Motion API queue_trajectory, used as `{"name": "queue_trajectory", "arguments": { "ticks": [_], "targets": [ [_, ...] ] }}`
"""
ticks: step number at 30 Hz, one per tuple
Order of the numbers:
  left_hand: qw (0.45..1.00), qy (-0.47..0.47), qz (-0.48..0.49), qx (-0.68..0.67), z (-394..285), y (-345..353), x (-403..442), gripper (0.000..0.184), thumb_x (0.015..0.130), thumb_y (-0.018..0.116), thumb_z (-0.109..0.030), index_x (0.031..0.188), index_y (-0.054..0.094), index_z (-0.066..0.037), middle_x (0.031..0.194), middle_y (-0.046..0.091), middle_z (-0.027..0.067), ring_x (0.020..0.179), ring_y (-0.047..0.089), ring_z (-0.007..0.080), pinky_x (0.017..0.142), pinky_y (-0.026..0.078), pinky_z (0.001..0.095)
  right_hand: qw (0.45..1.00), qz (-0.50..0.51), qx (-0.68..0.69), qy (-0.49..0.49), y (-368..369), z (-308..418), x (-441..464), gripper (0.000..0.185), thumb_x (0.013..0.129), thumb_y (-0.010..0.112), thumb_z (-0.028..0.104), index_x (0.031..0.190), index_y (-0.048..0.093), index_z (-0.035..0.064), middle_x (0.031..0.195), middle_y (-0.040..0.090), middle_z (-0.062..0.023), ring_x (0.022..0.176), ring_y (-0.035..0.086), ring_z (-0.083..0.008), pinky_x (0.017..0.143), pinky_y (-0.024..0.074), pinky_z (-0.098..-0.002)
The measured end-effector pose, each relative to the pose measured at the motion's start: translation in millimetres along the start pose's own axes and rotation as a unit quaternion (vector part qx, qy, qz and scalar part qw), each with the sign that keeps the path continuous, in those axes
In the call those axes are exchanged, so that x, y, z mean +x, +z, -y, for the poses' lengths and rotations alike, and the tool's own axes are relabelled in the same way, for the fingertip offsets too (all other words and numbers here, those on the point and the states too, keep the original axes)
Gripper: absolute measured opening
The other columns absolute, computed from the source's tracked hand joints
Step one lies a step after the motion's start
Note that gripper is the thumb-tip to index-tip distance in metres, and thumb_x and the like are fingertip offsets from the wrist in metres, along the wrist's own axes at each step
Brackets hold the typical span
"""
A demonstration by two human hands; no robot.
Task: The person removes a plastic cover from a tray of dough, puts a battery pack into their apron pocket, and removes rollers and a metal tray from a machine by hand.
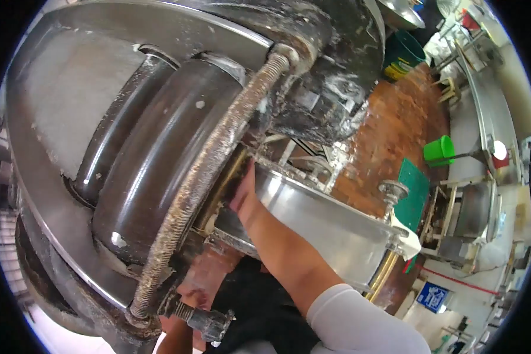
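A large dough roller machine (71, 76), dusted with flour, fills the left side. Its two dark metal rollers (165, 141) lie side by side, with a thick threaded rod (203, 159) running across in front of them. My right hand (243, 190) reaches in beside a brass-coloured bar below the rod, at the end of the shiny metal tray (312, 218); its fingers are mostly hidden. Lower down, my left hand (196, 297) is close to a threaded bolt (203, 321). The bolt and shadow cover much of it, so its grip is unclear.
Beyond the machine is a red-brown floor (389, 127) with white residue. A green bucket (439, 151), a green board (412, 187) and a metal worktable (492, 112) are on the right. A handwheel (393, 190) sticks up beside the tray. A dark bin (405, 53) stands at the back.
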State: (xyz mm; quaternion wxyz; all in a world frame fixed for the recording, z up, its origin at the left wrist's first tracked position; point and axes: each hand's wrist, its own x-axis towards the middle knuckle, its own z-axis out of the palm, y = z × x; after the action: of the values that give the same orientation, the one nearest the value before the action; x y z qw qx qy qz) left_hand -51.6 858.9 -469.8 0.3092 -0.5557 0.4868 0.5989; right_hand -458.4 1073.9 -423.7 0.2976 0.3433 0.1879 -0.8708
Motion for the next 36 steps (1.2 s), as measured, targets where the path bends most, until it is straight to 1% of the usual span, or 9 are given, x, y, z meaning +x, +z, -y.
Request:
{"name": "queue_trajectory", "arguments": {
  "ticks": [2,12,15,20,22,25,29,34,36],
  "targets": [
    [1.0,0.003,-0.002,0.012,9,-6,3,0.038,0.088,0.059,-0.026,0.12,0.056,-0.006,0.102,0.065,0.0157,0.085,0.064,0.0277,0.069,0.051,0.0405,0.995,0.08,0.051,-0.028,0,-5,7,0.092,0.082,0.031,0.085,0.141,0.048,0.0164,0.141,0.051,-0.0098,0.128,0.047,-0.0323,0.11,0.0306,-0.0518],
    [0.996,0.002,0.025,0.085,68,-47,62,0.044,0.092,0.057,-0.035,0.128,0.053,-0.009,0.11,0.066,0.0163,0.092,0.065,0.03,0.076,0.052,0.0438,1.0,0.002,0.027,-0.004,2,3,15,0.082,0.085,0.032,0.08,0.135,0.055,0.0189,0.136,0.056,-0.009,0.124,0.051,-0.0315,0.106,0.0369,-0.0516],
    [0.997,0.024,-0.012,0.079,33,-2,-1,0.032,0.089,0.061,-0.026,0.115,0.061,-0.007,0.097,0.068,0.0114,0.083,0.065,0.0242,0.07,0.051,0.0392,0.996,0.046,0.07,-0.008,10,0,7,0.081,0.087,0.031,0.079,0.135,0.054,0.018,0.134,0.057,-0.009,0.124,0.051,-0.0317,0.107,0.0368,-0.0507],
    [0.995,0.038,-0.013,0.092,81,-14,-6,0.03,0.088,0.061,-0.028,0.109,0.064,-0.007,0.092,0.067,0.0083,0.076,0.061,0.019,0.064,0.05,0.0348,0.985,0.12,0.103,-0.064,-14,5,-12,0.082,0.09,0.029,0.076,0.143,0.045,0.0159,0.144,0.047,-0.0093,0.13,0.044,-0.0337,0.112,0.0286,-0.0504],
    [0.992,0.038,-0.018,0.117,100,-16,11,0.029,0.089,0.061,-0.03,0.108,0.065,-0.009,0.089,0.066,0.0057,0.073,0.059,0.0169,0.062,0.048,0.0323,0.99,0.069,0.068,-0.103,-25,6,-12,0.082,0.09,0.029,0.076,0.141,0.048,0.0153,0.141,0.049,-0.0107,0.128,0.046,-0.0337,0.11,0.0329,-0.05],
    [0.981,0.06,-0.043,0.18,121,-19,31,0.025,0.094,0.054,-0.024,0.1,0.065,-0.002,0.074,0.066,0.0131,0.07,0.065,0.0218,0.057,0.05,0.0367,0.994,-0.022,0.039,-0.102,-28,14,-42,0.08,0.091,0.028,0.074,0.139,0.049,0.0142,0.139,0.05,-0.012,0.128,0.045,-0.0345,0.109,0.0346,-0.0505],
    [0.949,0.127,-0.047,0.285,105,-4,28,0.027,0.093,0.056,-0.025,0.101,0.064,-0.001,0.077,0.066,0.0122,0.071,0.064,0.0237,0.063,0.051,0.0378,0.99,-0.028,0.015,-0.136,-76,40,-69,0.073,0.094,0.03,0.068,0.136,0.051,0.0125,0.136,0.051,-0.0129,0.125,0.046,-0.035,0.107,0.0363,-0.0512],
    [0.911,0.327,0.012,0.249,4,81,-22,0.025,0.092,0.061,-0.029,0.098,0.067,-0.005,0.083,0.066,0.0046,0.074,0.061,0.0183,0.072,0.051,0.0327,0.976,-0.074,-0.034,-0.202,-144,73,-121,0.068,0.094,0.034,0.066,0.132,0.053,0.0128,0.13,0.056,-0.0102,0.118,0.053,-0.0318,0.102,0.043,-0.0485],
    [0.957,0.225,0.09,0.161,-28,116,-41,0.023,0.094,0.063,-0.028,0.09,0.069,-0.006,0.082,0.065,0.0015,0.074,0.061,0.015,0.075,0.051,0.0313,0.97,-0.113,-0.045,-0.212,-169,88,-143,0.066,0.094,0.035,0.065,0.13,0.055,0.0131,0.126,0.059,-0.0089,0.114,0.056,-0.0304,0.1,0.0451,-0.0475]
  ]
}}
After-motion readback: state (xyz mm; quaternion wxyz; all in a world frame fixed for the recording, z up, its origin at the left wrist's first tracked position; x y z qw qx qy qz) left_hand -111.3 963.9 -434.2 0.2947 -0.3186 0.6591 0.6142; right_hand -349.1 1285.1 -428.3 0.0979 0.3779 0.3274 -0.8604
